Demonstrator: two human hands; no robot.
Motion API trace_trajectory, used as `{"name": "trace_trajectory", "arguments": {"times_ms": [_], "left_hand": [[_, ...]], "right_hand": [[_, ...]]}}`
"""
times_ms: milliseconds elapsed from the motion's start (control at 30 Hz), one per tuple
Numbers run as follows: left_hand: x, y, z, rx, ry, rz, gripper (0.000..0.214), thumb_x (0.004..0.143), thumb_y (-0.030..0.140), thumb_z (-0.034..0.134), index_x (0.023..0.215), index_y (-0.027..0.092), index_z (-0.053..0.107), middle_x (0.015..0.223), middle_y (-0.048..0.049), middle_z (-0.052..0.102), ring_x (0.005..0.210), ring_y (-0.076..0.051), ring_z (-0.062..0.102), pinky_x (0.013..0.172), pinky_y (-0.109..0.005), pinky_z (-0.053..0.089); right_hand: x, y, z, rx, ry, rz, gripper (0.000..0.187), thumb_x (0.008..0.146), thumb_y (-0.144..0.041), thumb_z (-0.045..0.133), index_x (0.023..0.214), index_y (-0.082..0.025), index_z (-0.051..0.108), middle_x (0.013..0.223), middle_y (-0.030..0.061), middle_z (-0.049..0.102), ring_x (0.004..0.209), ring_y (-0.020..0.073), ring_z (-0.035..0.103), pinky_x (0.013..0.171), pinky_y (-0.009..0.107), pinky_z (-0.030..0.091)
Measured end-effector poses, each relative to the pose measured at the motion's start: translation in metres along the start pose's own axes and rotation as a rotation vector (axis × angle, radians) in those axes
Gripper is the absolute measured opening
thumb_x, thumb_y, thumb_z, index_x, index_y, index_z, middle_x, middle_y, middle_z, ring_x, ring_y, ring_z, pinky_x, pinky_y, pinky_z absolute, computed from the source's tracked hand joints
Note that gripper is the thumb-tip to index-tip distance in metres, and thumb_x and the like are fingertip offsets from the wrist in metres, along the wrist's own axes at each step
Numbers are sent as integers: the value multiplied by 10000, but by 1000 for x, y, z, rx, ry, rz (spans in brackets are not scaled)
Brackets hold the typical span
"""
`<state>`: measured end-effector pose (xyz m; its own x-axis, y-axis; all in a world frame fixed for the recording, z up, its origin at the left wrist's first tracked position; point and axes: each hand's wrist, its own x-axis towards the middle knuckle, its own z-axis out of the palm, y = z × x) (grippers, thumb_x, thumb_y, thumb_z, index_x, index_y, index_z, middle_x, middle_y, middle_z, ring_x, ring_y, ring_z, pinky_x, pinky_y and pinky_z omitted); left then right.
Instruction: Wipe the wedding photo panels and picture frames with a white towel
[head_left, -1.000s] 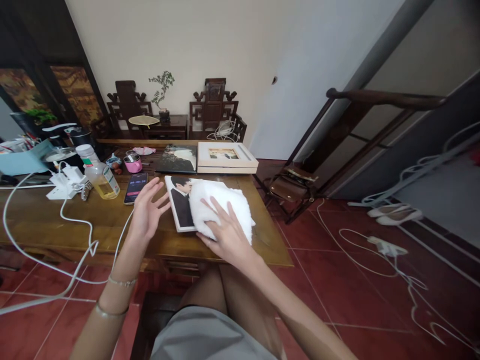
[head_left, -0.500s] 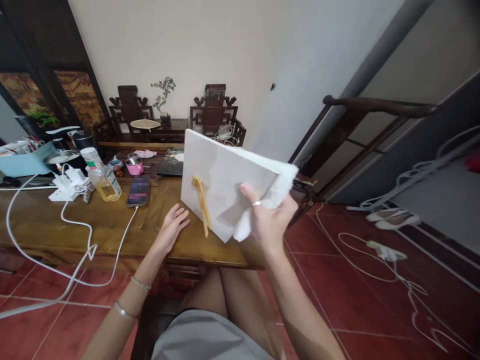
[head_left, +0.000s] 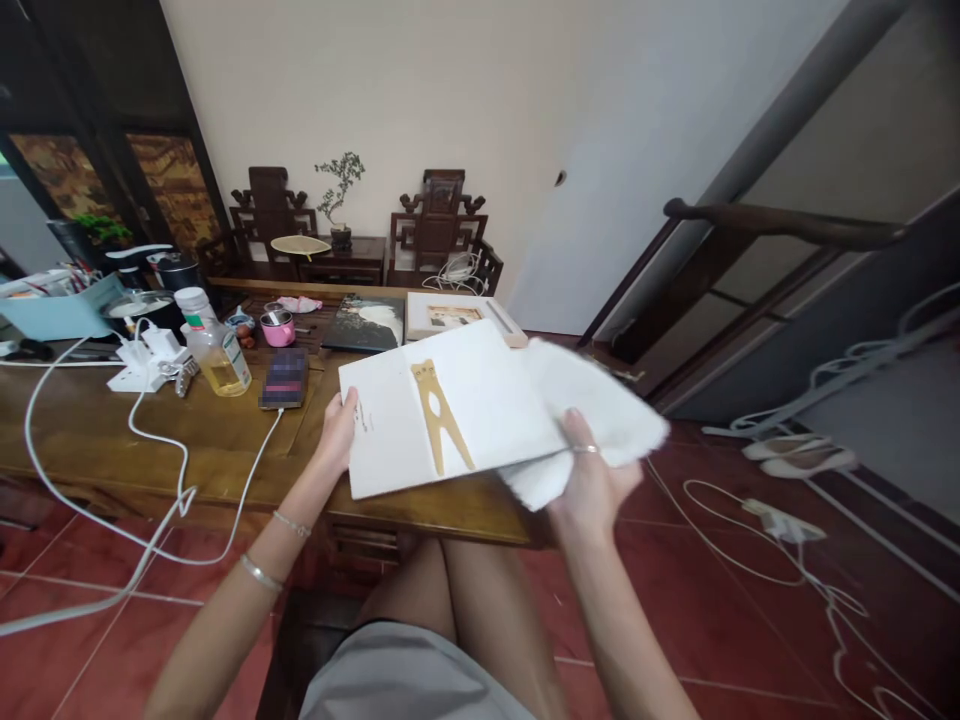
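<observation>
A flat white panel (head_left: 495,400), possibly a book or board, is held tilted over the table's front edge. Small dark marks and a crease show near its left side. On its face lies a gold, cat-headed piece (head_left: 429,388) with two long legs. My left hand (head_left: 337,432) is closed on the panel's left edge, fingers partly hidden behind. At the lower right corner, my right hand (head_left: 592,490) grips a crumpled white cloth (head_left: 611,405), thumb on top. The cloth spreads behind and right of the panel; whether that hand also pinches the panel I cannot tell.
The wooden table (head_left: 225,440) bears a phone (head_left: 285,378) on a cable, a bottle (head_left: 217,350), a pink cup (head_left: 278,327), a power strip (head_left: 150,360) and a blue box (head_left: 56,310). Behind the panel lie a dark picture book (head_left: 364,322) and a framed box (head_left: 457,312).
The panel has swung from nearly upright to a flatter tilt, its face turned up. My left hand has risen from the table onto its left edge. My right hand moved right with the cloth.
</observation>
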<state>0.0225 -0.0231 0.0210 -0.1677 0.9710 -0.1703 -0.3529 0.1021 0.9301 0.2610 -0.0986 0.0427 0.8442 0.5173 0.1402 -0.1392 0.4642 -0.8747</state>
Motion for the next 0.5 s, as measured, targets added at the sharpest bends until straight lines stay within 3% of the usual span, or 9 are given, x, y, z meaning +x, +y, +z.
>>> {"name": "trace_trajectory", "arguments": {"times_ms": [67,100,167,267,333,400,500], "left_hand": [[14,6,-4,96,-52,2,294,811,425,652,877,148,582,756,-46,700,677,-179,670,616,-262,506],[21,8,-6,153,-64,4,306,790,435,670,851,147,586,715,-35,688,639,-171,656,581,-250,489],[31,8,-7,246,-44,-5,300,767,430,692,797,152,581,642,-9,655,579,-151,624,539,-231,460],[43,3,-6,292,-29,-30,269,762,390,697,739,153,570,594,1,628,548,-144,607,528,-230,454],[50,-1,-5,315,-29,-48,262,759,380,697,726,154,569,584,-4,631,551,-153,616,540,-241,467],[56,-4,-4,347,-30,-59,261,755,381,696,721,153,574,590,-19,644,569,-168,632,557,-258,482],[62,-3,-5,408,-56,-58,271,707,380,731,707,142,602,637,-58,676,614,-201,652,595,-298,501]], "right_hand": [[20,1,-13,-219,28,-244,477,612,-337,790,1009,-126,631,1079,114,693,982,291,657,874,451,543],[30,1,-19,-371,-44,-358,357,626,-319,771,908,-139,647,1007,112,712,957,307,662,866,462,540],[46,1,-27,-666,-367,-563,98,659,-233,698,679,-187,614,930,120,727,966,340,657,892,493,516],[55,8,-28,-885,-977,-824,155,652,-70,545,624,-216,589,1196,123,661,1208,342,533,1045,552,386],[52,17,-23,-938,-1211,-933,260,631,-15,492,724,-209,639,1355,107,550,1320,309,417,1109,580,284],[48,27,-17,-985,-1312,-979,346,610,12,479,808,-197,672,1389,115,511,1347,296,378,1120,592,248],[42,40,-9,-1047,-1366,-972,442,585,30,481,912,-176,694,1391,138,505,1351,303,369,1108,596,259]]}}
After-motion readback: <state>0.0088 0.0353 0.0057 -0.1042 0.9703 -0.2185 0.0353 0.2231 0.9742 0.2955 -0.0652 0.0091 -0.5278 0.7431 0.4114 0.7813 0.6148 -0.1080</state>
